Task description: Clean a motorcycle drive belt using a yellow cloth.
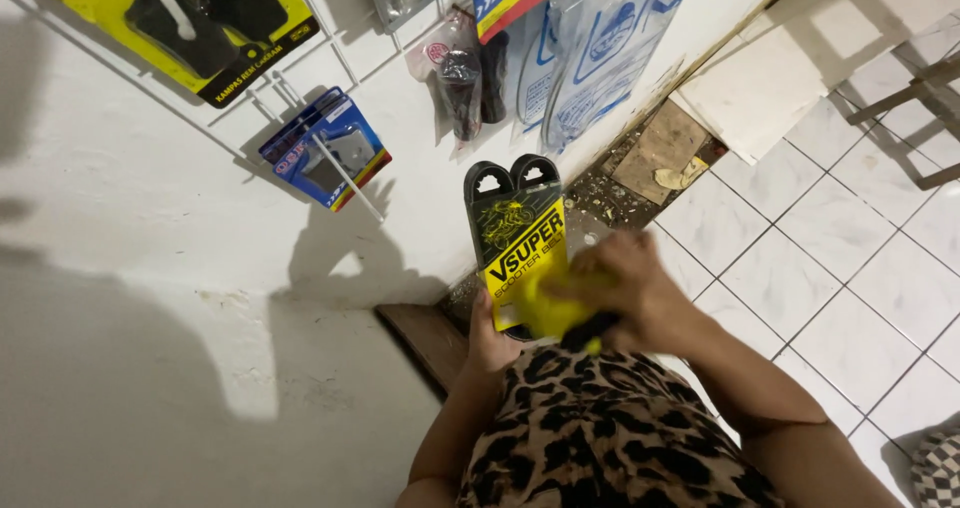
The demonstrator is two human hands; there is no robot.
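At lower centre, the left hand (492,343) grips the bottom edge of a black belt in a yellow sleeve (517,243), fingers closed around it. The right hand (625,293), blurred, curls over a yellow cloth (555,308) against the sleeve. Beyond, packaged parts (325,148) hang on the white wall (130,198) at upper left; bare tiled floor (850,238) lies open to the right.

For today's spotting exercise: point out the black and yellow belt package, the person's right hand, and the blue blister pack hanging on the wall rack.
black and yellow belt package (512,230), head view, on its yellow card sleeve.
right hand (625,293), head view, on the back of the hand.
blue blister pack (325,153), head view, on the pack's middle.
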